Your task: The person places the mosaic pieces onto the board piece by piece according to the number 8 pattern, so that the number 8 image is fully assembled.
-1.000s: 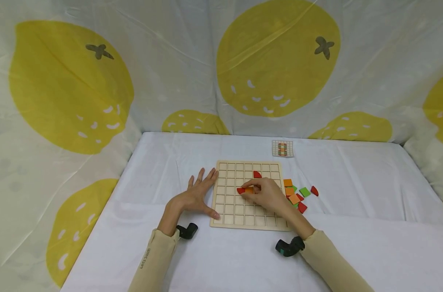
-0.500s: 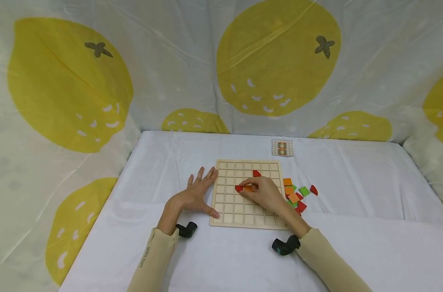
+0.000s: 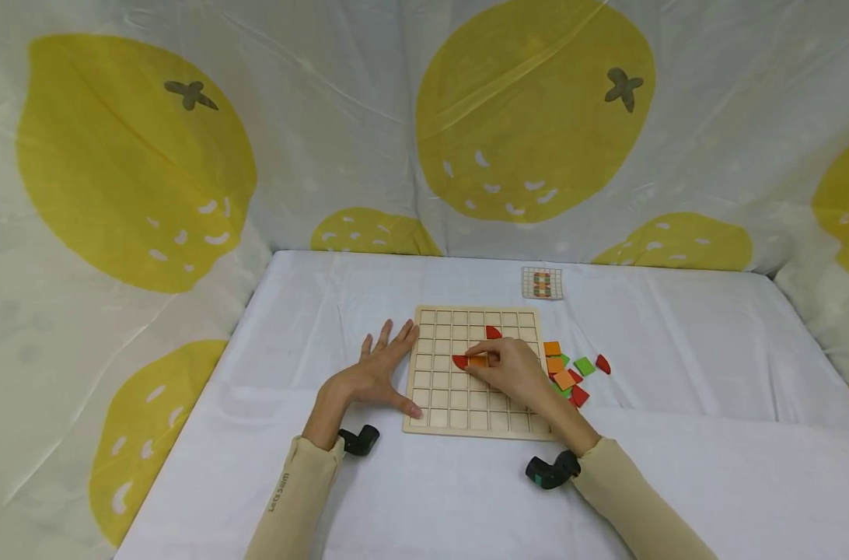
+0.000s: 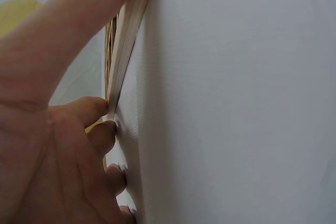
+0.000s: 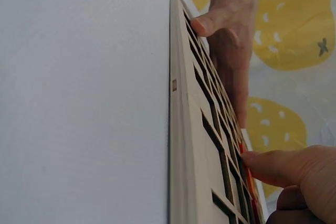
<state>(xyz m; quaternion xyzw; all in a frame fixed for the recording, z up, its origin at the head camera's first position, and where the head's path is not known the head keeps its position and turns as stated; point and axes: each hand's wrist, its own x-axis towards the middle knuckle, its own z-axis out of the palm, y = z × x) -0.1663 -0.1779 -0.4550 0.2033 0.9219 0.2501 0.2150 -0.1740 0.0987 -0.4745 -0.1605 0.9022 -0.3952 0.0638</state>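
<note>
In the head view a wooden grid board [image 3: 439, 399] lies on the white-covered table. My left hand [image 3: 372, 381] has its fingers spread at the board's left edge, with the thumb on the near left corner. Over the middle of the board, my right hand [image 3: 510, 373] pinches a red quarter-circle tile [image 3: 459, 362] between thumb and index finger, low at a cell. An orange tile [image 3: 477, 362] shows just right of it, under the curled fingers. Another red quarter-circle tile [image 3: 493, 333] sits in a cell farther back. The right wrist view shows the right thumb [image 5: 262, 163] touching the board's surface.
Right of the board lies a loose pile of orange tiles [image 3: 563, 379], green tiles [image 3: 584, 366] and red tiles, partly overlapping. One red quarter-circle [image 3: 602, 365] lies apart from it. A small pattern card [image 3: 542, 284] rests behind the board. A lemon-print cloth [image 3: 536, 117] hangs at the back.
The red tile under my right fingers has shifted slightly left and away, with the right hand moving a little along with it. My left hand stays at the board's edge.
</note>
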